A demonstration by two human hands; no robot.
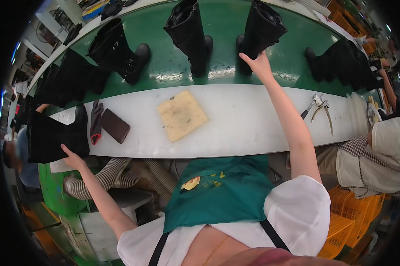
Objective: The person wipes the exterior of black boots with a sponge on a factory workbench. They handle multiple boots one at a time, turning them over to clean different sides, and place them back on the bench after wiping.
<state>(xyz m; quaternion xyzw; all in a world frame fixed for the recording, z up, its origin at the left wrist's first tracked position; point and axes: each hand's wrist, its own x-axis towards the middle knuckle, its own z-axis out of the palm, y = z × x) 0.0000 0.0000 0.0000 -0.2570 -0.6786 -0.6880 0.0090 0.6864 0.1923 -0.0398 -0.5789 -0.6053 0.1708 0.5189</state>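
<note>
At the left end of the white work surface [142, 144], my left hand [74, 158] grips a tall black boot [58, 135]. Its thumb shows against the shaft; the other fingers are hidden behind it. My right arm reaches out over the green belt [224, 26], where my right hand [256, 65] is closed round the lower part of another black boot [264, 29] that stands upright with its opening toward me. Beside that one stands a black boot [185, 33] that neither hand touches. Further left is a buckled black boot [113, 46].
A yellowish square pad [182, 115] lies mid-surface. Left of it are a dark phone-like slab [115, 126] and a dark glove [96, 122]; pliers [324, 111] lie at right. More boots [344, 64] stand at the belt's right. Ribbed hoses [102, 177] run below. A co-worker [370, 155] sits at right.
</note>
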